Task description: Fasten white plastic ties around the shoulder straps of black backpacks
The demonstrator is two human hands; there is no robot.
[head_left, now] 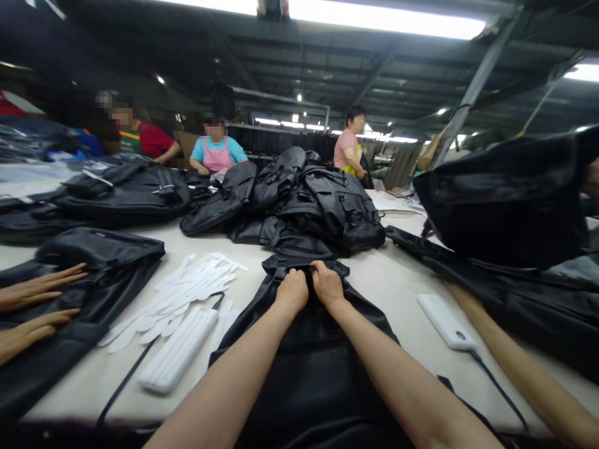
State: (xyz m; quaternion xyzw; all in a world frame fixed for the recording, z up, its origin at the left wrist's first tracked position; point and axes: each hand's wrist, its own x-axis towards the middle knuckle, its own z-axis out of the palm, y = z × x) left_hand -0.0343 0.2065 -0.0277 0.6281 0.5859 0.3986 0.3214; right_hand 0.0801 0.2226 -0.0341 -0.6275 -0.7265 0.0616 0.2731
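Gripping the top handle [285,267] of a black backpack [304,368], left hand [291,293] and right hand [327,285] side by side, fingers [318,267] curled and pinching it; backpack lies flat on the tabletop [393,293] beneath the fingers, handle end turned away, apparently keeping it within both hands' reach.

No text, label, brand or number is legible in view. The black backpack [304,368] under my hands [309,287] shows no readable marking. The white oblong pack [444,321] on the worktop [393,293] carries one small dark mark [461,335], too small to read.
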